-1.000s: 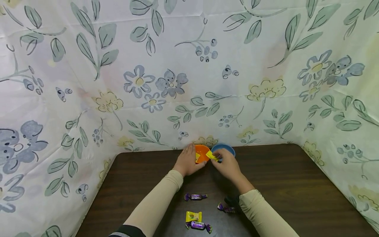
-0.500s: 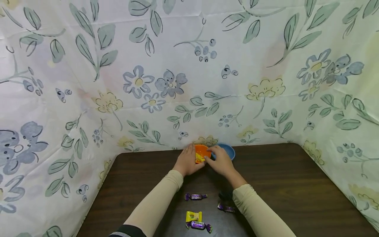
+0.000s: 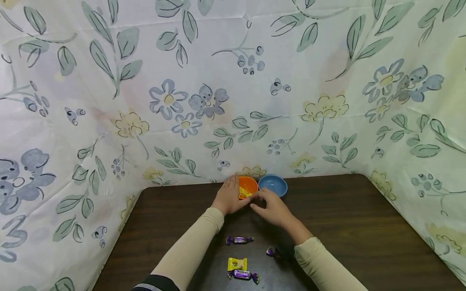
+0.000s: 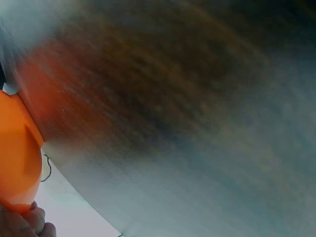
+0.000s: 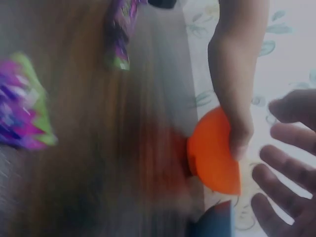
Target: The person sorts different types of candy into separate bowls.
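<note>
My left hand (image 3: 227, 197) holds the orange bowl (image 3: 249, 183) at the table's back edge, fingers along its left side and thumb across its front. Yellow-wrapped candies (image 3: 244, 194) lie inside the bowl; how many I cannot tell. Just in front of the bowls is my right hand (image 3: 274, 208), near the left thumb. The right wrist view shows the fingers of that right hand (image 5: 289, 168) spread, with nothing held. In the left wrist view, the orange bowl (image 4: 17, 153) fills the left edge, with fingertips at its lower rim.
A blue bowl (image 3: 273, 185) stands right of the orange one. Nearer me lie purple-wrapped candies (image 3: 239, 240), one of them (image 3: 270, 252) partly hidden by the right wrist. A yellow candy (image 3: 237, 264) touches another purple candy (image 3: 243, 275). Patterned cloth (image 3: 225, 97) rises behind the table.
One second ago my right hand pinched a yellow candy over the orange bowl. The candy has been let go into it, and that hand has drawn back towards me. The left hand stays put.
</note>
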`<state>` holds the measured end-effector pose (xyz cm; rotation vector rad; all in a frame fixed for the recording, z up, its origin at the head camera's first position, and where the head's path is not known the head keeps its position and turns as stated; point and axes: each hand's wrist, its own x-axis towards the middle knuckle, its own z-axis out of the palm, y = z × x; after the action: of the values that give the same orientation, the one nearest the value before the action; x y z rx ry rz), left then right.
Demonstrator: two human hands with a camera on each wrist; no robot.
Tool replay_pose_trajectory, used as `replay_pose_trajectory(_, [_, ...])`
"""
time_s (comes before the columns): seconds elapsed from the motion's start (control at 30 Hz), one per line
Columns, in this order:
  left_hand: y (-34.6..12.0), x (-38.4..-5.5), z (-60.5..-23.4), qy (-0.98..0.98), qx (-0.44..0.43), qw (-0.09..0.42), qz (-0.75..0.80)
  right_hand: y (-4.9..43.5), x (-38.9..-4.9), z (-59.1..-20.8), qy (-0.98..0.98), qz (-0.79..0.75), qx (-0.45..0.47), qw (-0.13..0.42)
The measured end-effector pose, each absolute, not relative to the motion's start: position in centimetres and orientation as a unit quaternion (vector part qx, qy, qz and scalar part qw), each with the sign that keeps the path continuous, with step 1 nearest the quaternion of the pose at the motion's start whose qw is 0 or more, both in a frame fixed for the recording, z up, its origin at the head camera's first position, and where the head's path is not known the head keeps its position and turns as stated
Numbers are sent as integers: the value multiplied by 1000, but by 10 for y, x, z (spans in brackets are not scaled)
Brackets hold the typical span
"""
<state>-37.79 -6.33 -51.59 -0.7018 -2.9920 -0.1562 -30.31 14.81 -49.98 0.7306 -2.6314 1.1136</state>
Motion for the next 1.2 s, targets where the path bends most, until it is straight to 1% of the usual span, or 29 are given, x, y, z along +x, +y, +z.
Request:
replay_pose_trajectory(0.3, [-63, -378, -513, -973, -225, 21, -45, 143, -264, -502, -870, 367, 330, 2])
replay_pose_trajectory(0.5, [-63, -377, -511, -973, -226, 25, -41, 136, -241, -507, -862, 355, 357, -57])
replay_pose_trajectory(0.67, [-62, -377, -511, -973, -224, 24, -44, 127, -225, -510, -859, 340, 370, -96])
replay_pose_trajectory(0.87, [-62, -378, -514, -974, -223, 27, -41, 118, -216, -512, -867, 314, 364, -129])
replay_pose_trajectory(1.2, [-62, -379, -516, -973, -222, 27, -46, 111, -213, -515, -869, 292, 376, -134])
